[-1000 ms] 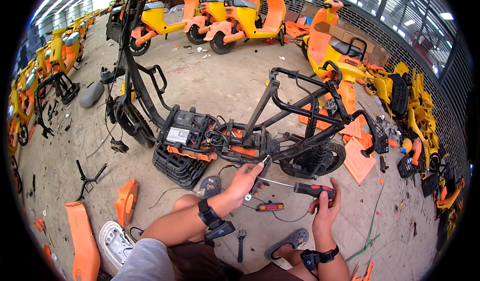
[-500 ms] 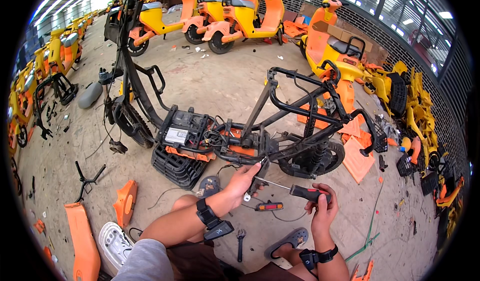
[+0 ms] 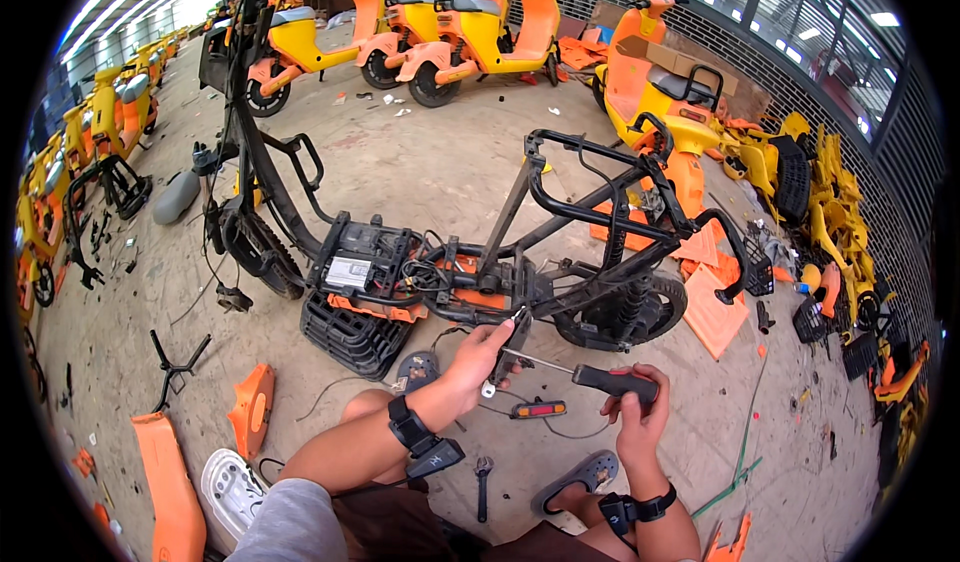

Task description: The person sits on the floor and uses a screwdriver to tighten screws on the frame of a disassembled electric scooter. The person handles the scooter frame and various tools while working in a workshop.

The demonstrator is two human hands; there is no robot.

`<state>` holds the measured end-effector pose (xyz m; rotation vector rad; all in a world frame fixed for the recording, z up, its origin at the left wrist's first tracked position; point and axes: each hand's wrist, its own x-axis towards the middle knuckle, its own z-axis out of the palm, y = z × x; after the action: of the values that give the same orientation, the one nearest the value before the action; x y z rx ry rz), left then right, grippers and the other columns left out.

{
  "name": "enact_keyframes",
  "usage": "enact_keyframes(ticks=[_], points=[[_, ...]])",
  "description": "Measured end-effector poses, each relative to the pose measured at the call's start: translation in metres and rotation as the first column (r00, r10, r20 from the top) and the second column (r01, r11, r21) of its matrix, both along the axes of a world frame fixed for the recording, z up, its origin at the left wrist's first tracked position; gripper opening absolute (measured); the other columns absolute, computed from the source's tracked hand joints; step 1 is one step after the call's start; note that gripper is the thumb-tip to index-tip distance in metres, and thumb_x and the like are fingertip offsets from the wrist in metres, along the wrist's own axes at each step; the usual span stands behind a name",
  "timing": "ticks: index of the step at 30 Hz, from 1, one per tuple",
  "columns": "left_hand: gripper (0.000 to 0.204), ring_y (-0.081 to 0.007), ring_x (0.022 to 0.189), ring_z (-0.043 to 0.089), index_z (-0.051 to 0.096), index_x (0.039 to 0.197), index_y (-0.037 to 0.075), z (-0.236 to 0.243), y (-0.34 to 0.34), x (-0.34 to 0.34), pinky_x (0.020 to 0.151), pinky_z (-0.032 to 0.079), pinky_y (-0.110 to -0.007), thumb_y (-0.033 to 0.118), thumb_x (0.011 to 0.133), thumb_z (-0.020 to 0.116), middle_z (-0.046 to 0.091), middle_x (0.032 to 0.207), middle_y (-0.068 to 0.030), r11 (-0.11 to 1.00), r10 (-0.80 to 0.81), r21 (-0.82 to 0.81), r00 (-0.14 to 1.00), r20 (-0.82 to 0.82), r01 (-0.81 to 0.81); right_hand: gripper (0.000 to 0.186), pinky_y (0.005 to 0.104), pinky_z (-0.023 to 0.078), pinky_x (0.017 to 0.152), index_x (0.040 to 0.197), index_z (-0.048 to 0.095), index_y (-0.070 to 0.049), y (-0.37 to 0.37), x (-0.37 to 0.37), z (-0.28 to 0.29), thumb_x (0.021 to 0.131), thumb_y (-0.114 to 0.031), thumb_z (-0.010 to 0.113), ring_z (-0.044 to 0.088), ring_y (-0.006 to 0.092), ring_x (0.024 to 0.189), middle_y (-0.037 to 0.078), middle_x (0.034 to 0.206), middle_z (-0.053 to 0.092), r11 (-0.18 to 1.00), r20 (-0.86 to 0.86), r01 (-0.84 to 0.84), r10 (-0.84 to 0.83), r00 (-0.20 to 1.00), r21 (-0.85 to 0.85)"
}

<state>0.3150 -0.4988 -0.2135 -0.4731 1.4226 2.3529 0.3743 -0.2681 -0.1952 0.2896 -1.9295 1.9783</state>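
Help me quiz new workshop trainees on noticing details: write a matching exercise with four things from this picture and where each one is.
Things
1. Screwdriver
2. Wrench
3. Silver box
4. Long orange panel

Places
A. On the floor, bottom centre
B. On the black frame
C. On the floor, lower left
D. In the right hand

Pairs: 1-D, 2-A, 3-B, 4-C

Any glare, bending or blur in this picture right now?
Head view: fisheye curves the brick wall, corners black; head view, upper left: roof washed out by glare; head view, lower centre: left hand and screwdriver fairly sharp, its tip hard to make out.
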Motion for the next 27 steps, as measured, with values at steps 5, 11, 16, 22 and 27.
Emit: enact_keyframes(ticks=[5, 11, 16, 22, 27], points=[[0.04, -0.0127, 0.067, 0.061, 0.05, 0.109, 0.005, -0.009, 0.002, -0.001, 0.048, 0.046, -0.027, 0.042, 0.095, 0.058, 0.058, 0.084, -0.0034, 0.995, 0.044, -0.09, 0.995, -0.086, -0.051, 0.033, 0.0218, 0.041, 0.046, 0.117, 0.047, 0.0, -0.001, 0.002, 0.007, 0.093, -0.018, 0.06, 0.053, 0.0097, 0.053, 0.01, 0.09, 0.061, 0.996, 0.115, 0.083, -0.085, 0.99, 0.024], [0.04, -0.0126, 0.066, 0.061, 0.05, 0.11, 0.005, -0.006, 0.003, 0.0, 0.046, 0.045, -0.025, 0.04, 0.095, 0.06, 0.059, 0.083, -0.0039, 0.99, 0.059, -0.114, 0.982, -0.178, -0.08, 0.03, 0.0222, 0.038, 0.04, 0.113, 0.051, 0.0, 0.013, -0.006, 0.009, 0.094, -0.022, 0.06, 0.05, 0.0094, 0.045, 0.004, 0.075, 0.055, 0.989, 0.352, 0.142, -0.149, 0.924, 0.046], [0.042, -0.0118, 0.064, 0.06, 0.049, 0.108, 0.005, -0.005, 0.0, -0.001, 0.047, 0.044, -0.026, 0.042, 0.093, 0.062, 0.058, 0.08, -0.004, 1.0, 0.019, -0.017, 1.0, -0.021, -0.02, 0.025, 0.0212, 0.04, 0.043, 0.111, 0.052, -0.001, 0.012, -0.006, -0.001, 0.092, -0.015, 0.061, 0.05, 0.0088, 0.046, 0.007, 0.078, 0.061, 0.999, 0.275, 0.049, -0.049, 0.96, 0.006], [0.041, -0.0118, 0.064, 0.06, 0.05, 0.108, 0.005, -0.003, -0.001, 0.0, 0.047, 0.044, -0.026, 0.04, 0.093, 0.063, 0.057, 0.082, -0.0038, 0.996, 0.062, -0.065, 0.995, -0.082, -0.068, 0.023, 0.0207, 0.041, 0.044, 0.108, 0.052, -0.001, 0.007, -0.005, 0.006, 0.092, -0.014, 0.062, 0.055, 0.0091, 0.052, 0.008, 0.077, 0.062, 0.99, 0.231, 0.082, -0.107, 0.967, 0.115], [0.041, -0.0118, 0.064, 0.06, 0.05, 0.11, 0.003, -0.003, 0.002, -0.001, 0.045, 0.044, -0.025, 0.04, 0.095, 0.059, 0.057, 0.083, -0.0043, 0.983, 0.069, -0.153, 0.975, -0.21, -0.103, 0.027, 0.02, 0.039, 0.045, 0.109, 0.051, -0.001, 0.01, -0.008, 0.008, 0.09, -0.015, 0.064, 0.052, 0.0078, 0.053, 0.005, 0.076, 0.06, 0.995, 0.483, 0.1, -0.073, 0.873, -0.03]])
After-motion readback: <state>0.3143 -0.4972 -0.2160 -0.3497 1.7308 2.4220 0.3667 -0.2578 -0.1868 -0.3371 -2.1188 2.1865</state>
